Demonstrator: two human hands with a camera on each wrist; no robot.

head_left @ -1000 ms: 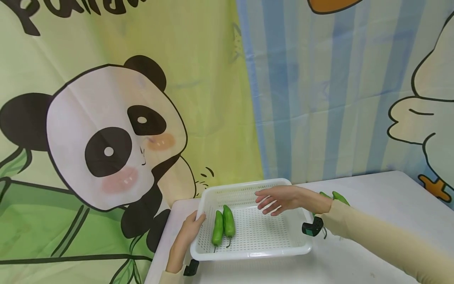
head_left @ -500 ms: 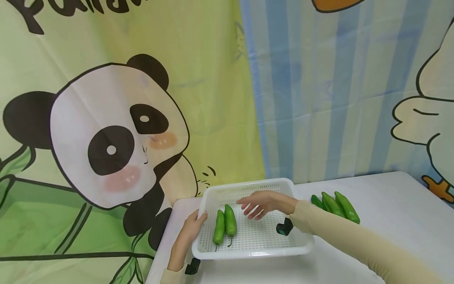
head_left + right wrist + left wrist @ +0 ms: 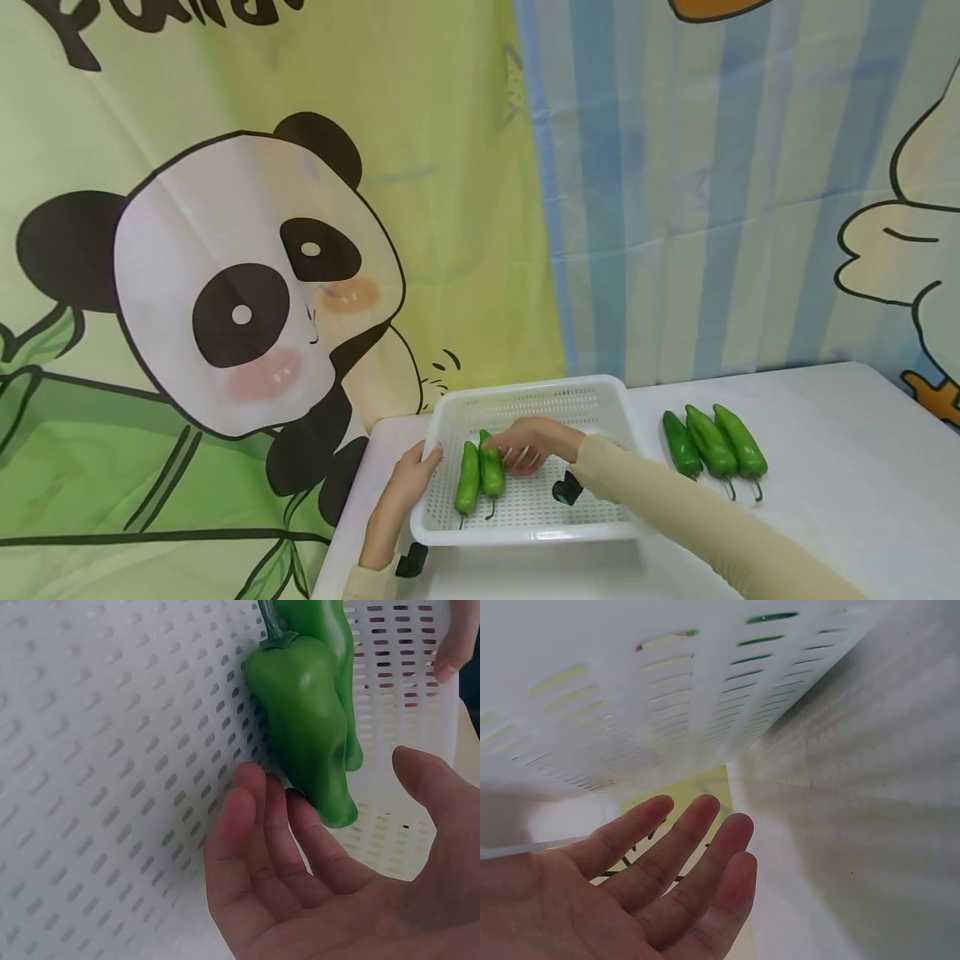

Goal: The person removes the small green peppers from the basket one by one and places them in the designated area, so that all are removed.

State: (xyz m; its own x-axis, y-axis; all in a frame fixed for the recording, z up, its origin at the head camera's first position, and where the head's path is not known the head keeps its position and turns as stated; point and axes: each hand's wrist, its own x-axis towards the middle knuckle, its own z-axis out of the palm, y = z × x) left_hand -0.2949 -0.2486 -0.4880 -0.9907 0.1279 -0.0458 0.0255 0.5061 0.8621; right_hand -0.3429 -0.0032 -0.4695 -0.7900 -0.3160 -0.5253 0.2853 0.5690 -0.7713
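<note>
A white plastic basket (image 3: 532, 535) with slotted walls stands on the table. My left hand (image 3: 408, 479) holds its left rim, thumb over the edge and fingers (image 3: 697, 877) along the outside of the wall. Inside at the left lie two green peppers, a left one (image 3: 467, 483) and a right one (image 3: 493, 477), side by side with stems towards me. My right hand (image 3: 528, 443) is down in the basket beside the right pepper. In the right wrist view its fingertips are right at that pepper's tip (image 3: 339, 806), while the thumb (image 3: 424, 776) stands well apart.
Three more green peppers lie in a row on the white table (image 3: 817, 467), right of the basket: a darker one (image 3: 681, 443), a middle one (image 3: 711, 443) and a right one (image 3: 742, 442). Behind the table hangs a printed curtain (image 3: 480, 208) with a panda.
My right hand has moved left and down into the basket, up to the right pepper. The peppers on the table, partly hidden by the arm before, now show fully. My left hand keeps its hold.
</note>
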